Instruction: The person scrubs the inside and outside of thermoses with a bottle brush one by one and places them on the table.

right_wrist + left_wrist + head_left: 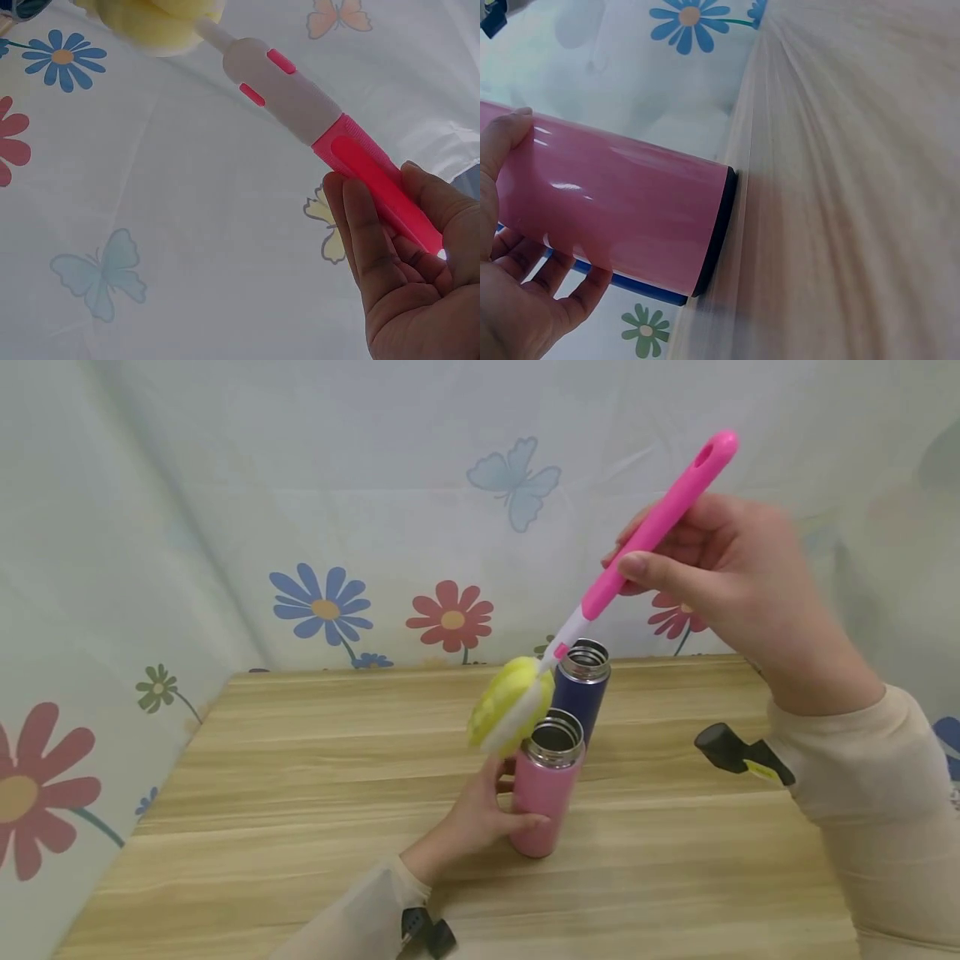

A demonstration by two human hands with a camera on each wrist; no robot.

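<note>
A bottle brush [660, 518] with a pink handle, a white neck and a yellow sponge head [510, 706] slants down to the left. My right hand [738, 568] pinches its handle between thumb and fingers, well above the table. The sponge head overlaps the mouth of a pink bottle [543, 793] in the head view. Upright and uncapped, that bottle has a bare metal neck. My left hand [480, 814] grips its side, thumb in front; in the left wrist view the fingers [585, 296] curl under the pink body. Behind it stands an uncapped dark blue bottle [581, 689], partly hidden.
The wood-grain table [300, 760] reaches back to a white curtain [405, 502] printed with flowers and butterflies. A dark wrist camera [738, 752] is strapped at the right sleeve, another [427, 933] at the left.
</note>
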